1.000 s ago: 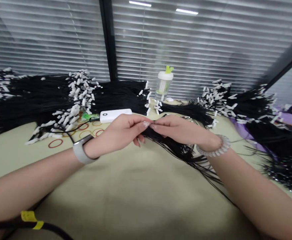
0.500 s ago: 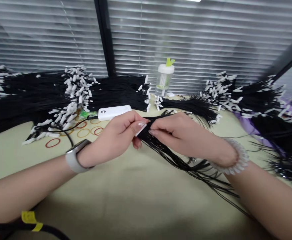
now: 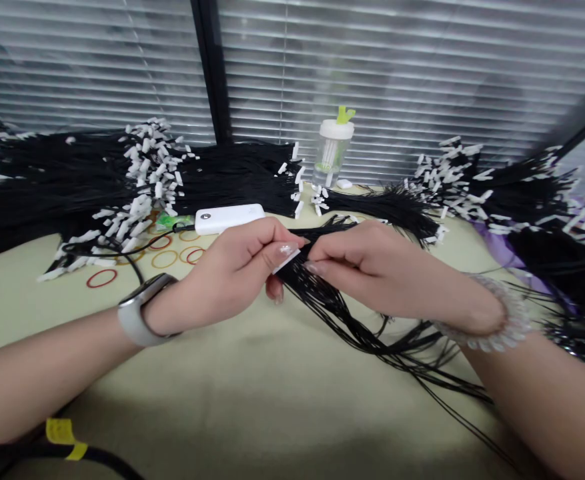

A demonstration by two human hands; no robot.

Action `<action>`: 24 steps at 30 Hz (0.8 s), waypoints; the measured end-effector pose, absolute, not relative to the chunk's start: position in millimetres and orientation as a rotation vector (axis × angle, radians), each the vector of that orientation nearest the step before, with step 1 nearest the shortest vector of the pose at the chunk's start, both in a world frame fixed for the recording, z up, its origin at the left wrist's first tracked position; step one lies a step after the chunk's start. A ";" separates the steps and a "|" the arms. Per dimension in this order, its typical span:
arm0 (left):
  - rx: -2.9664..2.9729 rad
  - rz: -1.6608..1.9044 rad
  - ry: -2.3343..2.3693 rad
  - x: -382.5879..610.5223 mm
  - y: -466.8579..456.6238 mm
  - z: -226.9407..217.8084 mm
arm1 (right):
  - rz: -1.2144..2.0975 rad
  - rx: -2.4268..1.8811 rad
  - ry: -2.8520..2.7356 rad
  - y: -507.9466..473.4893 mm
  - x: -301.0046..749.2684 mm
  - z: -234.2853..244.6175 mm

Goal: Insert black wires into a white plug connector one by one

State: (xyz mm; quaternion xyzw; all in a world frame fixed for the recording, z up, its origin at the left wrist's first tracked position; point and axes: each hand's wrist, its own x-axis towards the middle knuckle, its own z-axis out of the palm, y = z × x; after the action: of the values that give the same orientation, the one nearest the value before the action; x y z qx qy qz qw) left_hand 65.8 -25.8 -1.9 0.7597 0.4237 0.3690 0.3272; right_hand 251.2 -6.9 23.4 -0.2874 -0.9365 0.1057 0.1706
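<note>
My left hand (image 3: 245,270) is closed on the end of a bundle of thin black cords (image 3: 332,307), its thumb pressing a small white strip (image 3: 286,261) against them. Close beside it, my right hand (image 3: 372,270) pinches at the same bundle, thumb and forefinger together; what exactly lies between those fingertips is hidden. From the hands the cords trail down to the right, passing under my right forearm. A watch with a grey strap is on my left wrist, and a clear beaded bracelet on the right.
Piles of black cords with white ends (image 3: 237,177) line the back. A white power bank (image 3: 229,219) with a cable, rubber bands (image 3: 102,279) and a lidded cup (image 3: 333,153) stand behind my hands. More cords lie on purple plastic (image 3: 502,247) at right. A black cable (image 3: 107,461) crosses the lower left.
Both hands keep their grip on the bundle. My right hand and forearm have shifted slightly to the right, and the whole view has moved a little.
</note>
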 end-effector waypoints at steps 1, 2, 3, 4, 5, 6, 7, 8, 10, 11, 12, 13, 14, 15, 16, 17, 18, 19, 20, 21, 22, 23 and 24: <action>2.002 0.958 1.116 66.1 -26.3 -1.6 | 0.262 -0.825 -2.647 -7.6 250.8 23.1; 2.006 0.954 1.121 66.5 -26.9 -1.2 | 0.236 -0.834 -2.625 -8.1 250.4 22.8; 2.000 0.946 1.129 66.9 -27.5 -0.6 | 0.230 -0.842 -2.601 -8.2 250.1 22.7; 1.989 0.939 1.137 67.3 -27.9 0.2 | 0.254 -0.851 -2.579 -8.1 250.0 22.7; 1.971 0.936 1.145 67.6 -28.3 1.2 | 0.314 -0.861 -2.566 -7.5 250.0 23.0; 1.952 0.931 1.152 67.8 -28.4 2.4 | 0.406 -0.879 -2.565 -6.7 250.3 23.2; 1.936 0.923 1.156 67.8 -28.3 3.8 | 0.513 -0.908 -2.566 -5.6 250.7 23.3; 1.926 0.910 1.156 67.8 -28.1 5.2 | 0.622 -0.943 -2.565 -4.5 251.2 23.0; 1.917 0.864 1.151 67.5 -27.3 7.5 | 0.785 -1.019 -2.540 -2.3 252.2 20.7; 1.918 0.832 1.154 67.3 -26.8 8.1 | 0.818 -1.050 -2.518 -1.6 252.3 18.7; 1.927 0.797 1.167 67.2 -26.3 8.3 | 0.819 -1.077 -2.500 -1.1 252.1 16.3; 1.944 0.765 1.194 67.1 -25.8 8.2 | 0.782 -1.103 -2.497 -0.9 251.5 13.8; 1.968 0.732 1.232 66.8 -25.1 7.7 | 0.720 -1.130 -2.506 -0.8 250.6 11.5; 1.994 0.701 1.276 66.4 -24.3 7.3 | 0.645 -1.159 -2.522 -0.6 249.7 9.5; 2.019 0.672 1.318 65.6 -23.4 7.2 | 0.565 -1.188 -2.539 0.1 249.0 8.2; 2.038 0.647 1.355 64.5 -22.3 7.8 | 0.488 -1.218 -2.552 1.5 248.9 7.6; 2.047 0.627 1.381 62.8 -21.1 9.5 | 0.420 -1.247 -2.556 4.0 249.8 7.7; 2.047 0.617 1.401 60.6 -20.0 12.6 | 0.369 -1.279 -2.553 7.6 251.9 8.3; 2.043 0.613 1.422 57.7 -19.2 17.1 | 0.331 -1.317 -2.548 12.3 255.3 9.3; 2.038 0.612 1.451 54.2 -18.5 23.0 | 0.286 -1.362 -2.544 18.1 260.3 10.4; 2.035 0.619 1.492 50.1 -18.1 29.9 | 0.239 -1.414 -2.537 24.8 266.6 11.6; 2.039 0.622 1.557 45.4 -17.9 37.3 | 0.193 -1.470 -2.529 31.9 274.1 12.6; 2.053 0.620 1.636 40.1 -17.5 44.5 | 0.147 -1.527 -2.516 39.1 282.6 13.5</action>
State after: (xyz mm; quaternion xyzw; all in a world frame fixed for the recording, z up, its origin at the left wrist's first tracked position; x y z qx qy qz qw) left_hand 40.1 -17.5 44.5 0.7424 0.5916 0.2241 0.2204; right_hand 282.6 39.1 13.5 -0.5156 -0.8499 0.0495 0.0973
